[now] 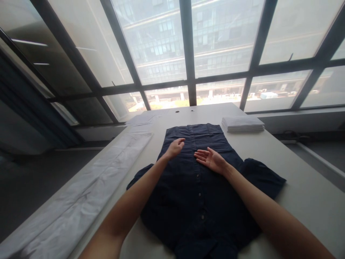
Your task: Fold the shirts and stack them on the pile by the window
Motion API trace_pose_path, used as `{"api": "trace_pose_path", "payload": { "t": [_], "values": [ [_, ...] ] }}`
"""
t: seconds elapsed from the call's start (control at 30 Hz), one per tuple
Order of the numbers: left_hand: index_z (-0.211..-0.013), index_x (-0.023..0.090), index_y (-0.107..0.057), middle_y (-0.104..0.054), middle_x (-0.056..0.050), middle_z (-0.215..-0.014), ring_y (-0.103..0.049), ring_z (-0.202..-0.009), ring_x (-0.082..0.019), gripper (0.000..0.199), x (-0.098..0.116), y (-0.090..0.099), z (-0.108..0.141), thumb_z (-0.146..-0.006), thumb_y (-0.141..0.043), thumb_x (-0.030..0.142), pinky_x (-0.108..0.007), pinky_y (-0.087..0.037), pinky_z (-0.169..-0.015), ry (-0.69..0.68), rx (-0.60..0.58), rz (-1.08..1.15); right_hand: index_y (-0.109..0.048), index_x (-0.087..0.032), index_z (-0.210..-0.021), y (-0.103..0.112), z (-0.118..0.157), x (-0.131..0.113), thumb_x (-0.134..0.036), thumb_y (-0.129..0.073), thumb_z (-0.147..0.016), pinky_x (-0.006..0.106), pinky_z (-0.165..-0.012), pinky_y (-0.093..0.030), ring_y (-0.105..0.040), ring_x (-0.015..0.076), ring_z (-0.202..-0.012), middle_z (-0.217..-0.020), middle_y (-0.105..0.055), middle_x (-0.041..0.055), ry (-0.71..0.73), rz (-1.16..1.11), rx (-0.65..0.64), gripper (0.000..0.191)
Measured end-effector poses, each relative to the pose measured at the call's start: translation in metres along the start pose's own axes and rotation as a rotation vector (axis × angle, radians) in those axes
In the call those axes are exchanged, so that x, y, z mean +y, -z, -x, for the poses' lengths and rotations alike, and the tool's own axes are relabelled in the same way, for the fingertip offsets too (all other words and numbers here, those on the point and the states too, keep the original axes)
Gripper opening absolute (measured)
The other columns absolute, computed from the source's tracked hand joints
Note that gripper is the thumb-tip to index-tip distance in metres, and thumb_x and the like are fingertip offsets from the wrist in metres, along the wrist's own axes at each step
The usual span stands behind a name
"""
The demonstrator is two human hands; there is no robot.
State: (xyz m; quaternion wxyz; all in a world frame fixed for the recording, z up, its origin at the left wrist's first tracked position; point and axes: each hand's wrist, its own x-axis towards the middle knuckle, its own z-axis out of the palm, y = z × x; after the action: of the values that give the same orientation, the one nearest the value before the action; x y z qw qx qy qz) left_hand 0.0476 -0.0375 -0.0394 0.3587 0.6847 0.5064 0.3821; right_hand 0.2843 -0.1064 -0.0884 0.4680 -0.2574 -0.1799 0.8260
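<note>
While the navy shirt (pixel 185 187) lies mid-desk, collar at the near edge, the left hand (pixel 176 147), loosely curled, and open right hand (pixel 211 160) are over its buttoned front.

Open tabletop (pixel 155 146) separates the shirt (pixel 179 183) from white cloth (pixel 94 180)

The shirt (pixel 183 180) is plain navy, the table (pixel 302 169) white.
</note>
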Motion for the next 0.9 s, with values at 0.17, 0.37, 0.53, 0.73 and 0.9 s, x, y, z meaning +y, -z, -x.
{"api": "trace_pose_path", "payload": {
  "t": [0.17,0.37,0.53,0.73,0.9],
  "values": [
    [-0.132,0.02,-0.063,-0.046,-0.01,-0.156,-0.026,-0.151,-0.029,0.04,-0.009,-0.061,0.019,-0.094,-0.054,0.028,-0.052,-0.01,-0.124,-0.099,-0.111,-0.293,-0.061,-0.01,-0.124,0.0,0.004,-0.001,-0.038,-0.033,-0.106,0.047,-0.102,-0.052,-0.066,0.026,-0.118,-0.122,-0.07,0.0191,0.023,0.023,-0.049,0.044],
    [-0.147,0.019,-0.05,-0.038,-0.011,-0.161,-0.024,-0.152,-0.029,0.048,-0.022,-0.065,0.024,-0.103,-0.035,0.032,-0.053,-0.014,-0.122,-0.206,-0.152,-0.605,-0.061,-0.012,-0.125,0.001,0.004,0.001,-0.04,-0.035,-0.106,0.05,-0.104,-0.05,-0.064,0.0268,-0.121,-0.125,-0.069,0.0185,0.01,0.029,-0.079,0.042],
    [-0.151,0.02,-0.047,-0.037,-0.011,-0.161,-0.026,-0.151,-0.031,0.051,-0.024,-0.066,0.022,-0.104,-0.032,0.033,-0.054,-0.019,-0.121,-0.234,-0.17,-0.746,-0.057,-0.008,-0.128,0.009,0.0,-0.017,-0.041,-0.034,-0.106,0.049,-0.1,-0.053,-0.065,0.0286,-0.12,-0.13,-0.064,0.0244,-0.032,0.015,-0.031,0.046],
    [-0.152,0.021,-0.046,-0.036,-0.009,-0.162,-0.026,-0.151,-0.031,0.052,-0.025,-0.068,0.023,-0.104,-0.034,0.036,-0.053,-0.019,-0.122,-0.239,-0.165,-0.74,-0.06,-0.009,-0.115,0.051,0.002,-0.102,-0.031,-0.026,-0.107,0.043,-0.083,-0.06,-0.072,0.0239,-0.1,-0.114,-0.069,0.0233,0.322,0.001,0.389,0.041],
    [-0.152,0.02,-0.046,-0.035,-0.01,-0.162,-0.025,-0.151,-0.032,0.053,-0.023,-0.069,0.025,-0.104,-0.034,0.04,-0.055,-0.019,-0.122,-0.231,-0.171,-0.733,-0.063,-0.013,-0.11,0.039,-0.017,-0.131,-0.033,-0.026,-0.107,0.036,-0.081,-0.059,-0.072,0.0197,-0.098,-0.104,-0.072,0.0161,0.396,0.029,0.414,0.042]
  ]
}}
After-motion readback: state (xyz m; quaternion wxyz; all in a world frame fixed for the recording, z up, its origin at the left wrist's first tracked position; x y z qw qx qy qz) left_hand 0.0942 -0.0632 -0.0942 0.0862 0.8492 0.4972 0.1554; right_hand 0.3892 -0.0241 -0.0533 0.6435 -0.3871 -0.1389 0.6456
